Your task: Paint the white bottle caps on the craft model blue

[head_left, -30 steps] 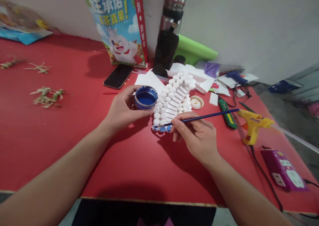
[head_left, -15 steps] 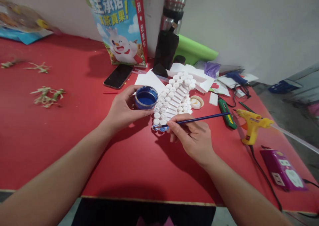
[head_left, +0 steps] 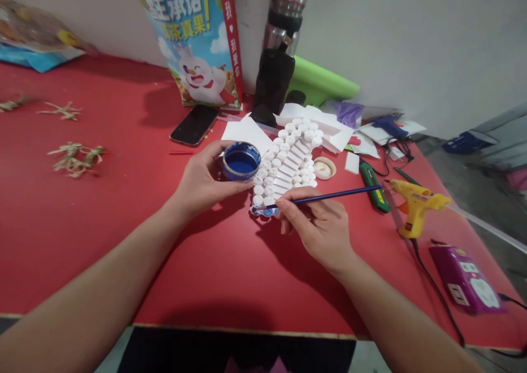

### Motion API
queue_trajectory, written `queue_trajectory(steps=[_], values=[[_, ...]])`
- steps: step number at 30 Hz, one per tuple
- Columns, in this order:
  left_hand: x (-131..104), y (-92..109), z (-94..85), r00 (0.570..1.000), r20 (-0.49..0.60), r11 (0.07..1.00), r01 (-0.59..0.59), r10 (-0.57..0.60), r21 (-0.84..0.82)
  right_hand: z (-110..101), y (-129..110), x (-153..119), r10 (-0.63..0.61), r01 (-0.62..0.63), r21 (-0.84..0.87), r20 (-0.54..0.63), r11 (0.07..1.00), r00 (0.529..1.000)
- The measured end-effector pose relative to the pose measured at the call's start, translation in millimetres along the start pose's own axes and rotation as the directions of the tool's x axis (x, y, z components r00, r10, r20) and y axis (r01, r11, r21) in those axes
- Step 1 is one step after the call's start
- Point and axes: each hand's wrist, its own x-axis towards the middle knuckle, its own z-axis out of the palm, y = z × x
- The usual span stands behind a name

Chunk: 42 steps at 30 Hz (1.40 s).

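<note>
My left hand [head_left: 206,181] is closed round a small jar of blue paint [head_left: 241,162], tilted a little so the paint inside shows. Between the fingers of my right hand [head_left: 315,222] is a thin paintbrush [head_left: 329,196] with a dark blue handle. Its tip is at the near left end of a white craft model [head_left: 284,170], made of rolled white pieces on both sides of a strip of steps. The nearest rolls [head_left: 269,212] carry blue paint; the others look white. My right fingers cover part of the model's near end.
To the right are a round lid [head_left: 325,168], a green utility knife [head_left: 374,186], a yellow glue gun [head_left: 418,205] and a purple power box [head_left: 467,280] with cords. A phone [head_left: 195,125], a printed bag [head_left: 197,44] and a steel flask [head_left: 286,11] stand or lie behind. Straw figures [head_left: 76,159] lie left.
Almost nothing differs. The brush tip stays at the same blue-painted corner of the model, and the whole view has shifted very slightly.
</note>
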Motion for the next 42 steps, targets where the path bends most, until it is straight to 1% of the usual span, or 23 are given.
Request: queue_trajectory(steps=[8, 14, 19, 24, 27, 31, 35, 39, 42], values=[[-0.3, 0.4, -1.0, 1.000, 0.013, 1.000, -0.003, 0.003, -0.008, -1.3, 0.9, 1.1, 0.011, -0.012, -0.025, -0.031, 1.000, 0.999], [0.0, 0.3, -0.3, 1.000, 0.011, 1.000, 0.004, -0.005, 0.014, -2.4, 0.2, 2.3, 0.050, -0.050, -0.014, -0.049, 0.999, 0.998], [0.0, -0.5, -0.4, 1.000, 0.011, 1.000, -0.008, 0.008, 0.025, -3.3, -0.7, 1.7, 0.026, -0.026, -0.016, -0.052, 1.000, 0.998], [-0.2, 0.3, -0.3, 1.000, 0.005, 1.000, 0.014, -0.014, 0.024, -4.2, -1.2, 1.6, 0.028, -0.029, -0.043, -0.031, 0.999, 0.999], [-0.4, 1.4, 0.2, 1.000, 0.001, 1.000, 0.015, -0.015, 0.016, -4.2, -1.4, 1.8, 0.013, -0.015, -0.040, -0.056, 0.999, 0.998], [-0.5, 1.7, 0.5, 1.000, 0.003, 1.000, 0.002, -0.002, 0.008, -4.5, -1.9, 1.9, 0.012, -0.013, -0.056, -0.026, 0.998, 1.000], [-0.5, 0.8, 0.4, 1.000, 0.002, 1.000, 0.010, -0.010, -0.005, -5.8, -2.6, 1.8, 0.012, -0.015, -0.072, -0.052, 0.997, 0.999], [-0.1, -0.4, 0.3, 1.000, 0.007, 1.000, 0.010, -0.010, 0.004, -6.8, -3.5, 1.9, -0.004, 0.002, -0.087, -0.027, 0.996, 1.000], [0.1, -1.1, 0.1, 1.000, 0.006, 1.000, 0.009, -0.009, 0.014, -6.9, -4.7, 2.4, -0.009, 0.006, -0.095, -0.029, 0.995, 1.000]])
